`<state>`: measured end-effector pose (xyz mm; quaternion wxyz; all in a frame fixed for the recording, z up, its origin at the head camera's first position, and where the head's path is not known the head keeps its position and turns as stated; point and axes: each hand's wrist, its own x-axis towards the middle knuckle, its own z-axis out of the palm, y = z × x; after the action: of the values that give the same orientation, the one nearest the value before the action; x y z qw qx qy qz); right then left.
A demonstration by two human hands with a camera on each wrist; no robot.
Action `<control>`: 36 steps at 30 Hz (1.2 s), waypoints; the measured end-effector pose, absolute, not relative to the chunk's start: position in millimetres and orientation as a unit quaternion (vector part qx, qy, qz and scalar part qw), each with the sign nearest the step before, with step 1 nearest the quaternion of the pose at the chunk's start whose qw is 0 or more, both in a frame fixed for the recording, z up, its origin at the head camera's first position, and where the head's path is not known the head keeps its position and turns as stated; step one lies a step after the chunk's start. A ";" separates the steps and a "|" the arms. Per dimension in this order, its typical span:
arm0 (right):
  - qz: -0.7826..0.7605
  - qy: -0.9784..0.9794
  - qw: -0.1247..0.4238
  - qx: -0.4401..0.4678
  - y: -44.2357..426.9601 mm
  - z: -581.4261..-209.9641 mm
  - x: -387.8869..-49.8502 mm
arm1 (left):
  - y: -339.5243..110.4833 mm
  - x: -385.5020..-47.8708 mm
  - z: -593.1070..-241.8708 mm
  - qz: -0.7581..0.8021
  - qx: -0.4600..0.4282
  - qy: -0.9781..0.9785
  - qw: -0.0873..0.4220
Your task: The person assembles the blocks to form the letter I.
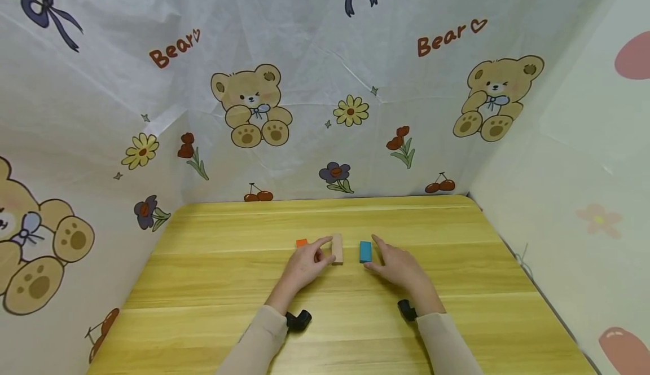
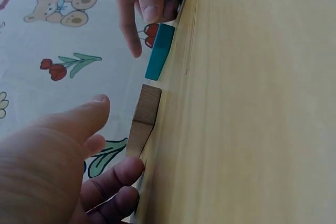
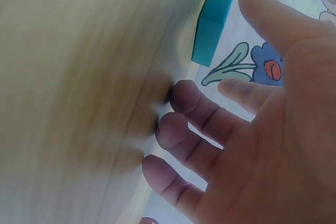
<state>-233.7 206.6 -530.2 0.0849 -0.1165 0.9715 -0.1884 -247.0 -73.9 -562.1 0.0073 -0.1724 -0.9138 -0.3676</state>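
A wood-grain tabletop (image 1: 350,318), yellowish with paler streaks running from side to side, fills the lower part of the head view and ends at a whitish back sheet (image 1: 304,36). That sheet is creased and printed with winking bears, bows, daisies, tulips, cherries and the word "Bear"; it continues along the left side, while a paler covering (image 1: 574,155) with pink shapes stands along the right. A thin cord (image 1: 525,265) lies by the table's right edge. Near the middle of the tabletop, toward the back, a plain wooden block (image 1: 337,250) and a blue block (image 1: 365,252) lie a little apart, the wooden one on the left. An orange block (image 1: 302,243) shows partly behind the left hand (image 1: 303,265), whose thumb and forefinger are spread beside the wooden block; whether they touch it is unclear. The right hand (image 1: 402,268) has its thumb and forefinger wide apart at the blue block's right side, gripping nothing. Both forearms wear light sleeves (image 1: 259,335).
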 end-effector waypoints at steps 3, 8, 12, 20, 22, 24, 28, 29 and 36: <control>-0.183 0.973 0.084 -0.116 206.8 -531.3 -234.6 | -72.4 -248.1 -562.3 -0.351 -0.178 -0.919 0.018; -0.184 0.973 0.080 -0.115 206.5 -532.4 -235.1 | -70.7 -250.3 -563.3 -0.330 -0.185 -0.925 0.036; -0.178 0.974 0.079 -0.114 205.2 -533.9 -235.7 | -70.1 -252.4 -565.2 -0.319 -0.187 -0.928 0.047; -0.165 0.977 0.073 -0.115 201.4 -532.7 -236.0 | -65.6 -254.6 -566.6 -0.285 -0.185 -0.938 0.069; -0.162 0.977 0.069 -0.118 200.9 -532.4 -235.6 | -64.4 -254.4 -566.3 -0.277 -0.185 -0.940 0.075; -0.158 0.978 0.064 -0.119 200.7 -532.6 -235.2 | -63.8 -254.3 -566.9 -0.270 -0.186 -0.942 0.078; -0.156 0.979 0.058 -0.116 200.9 -533.9 -234.4 | -64.4 -252.8 -565.4 -0.261 -0.189 -0.944 0.069; -0.156 0.979 0.055 -0.117 200.9 -534.0 -234.2 | -64.9 -252.3 -564.8 -0.260 -0.190 -0.944 0.066; -0.155 0.980 0.046 -0.119 201.9 -535.5 -235.2 | -69.6 -250.9 -563.8 -0.253 -0.201 -0.945 0.050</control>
<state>-235.2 201.9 -535.5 0.0456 -0.1186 0.9798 -0.1547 -250.9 -69.6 -563.8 0.0499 -0.2008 -0.9450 -0.2534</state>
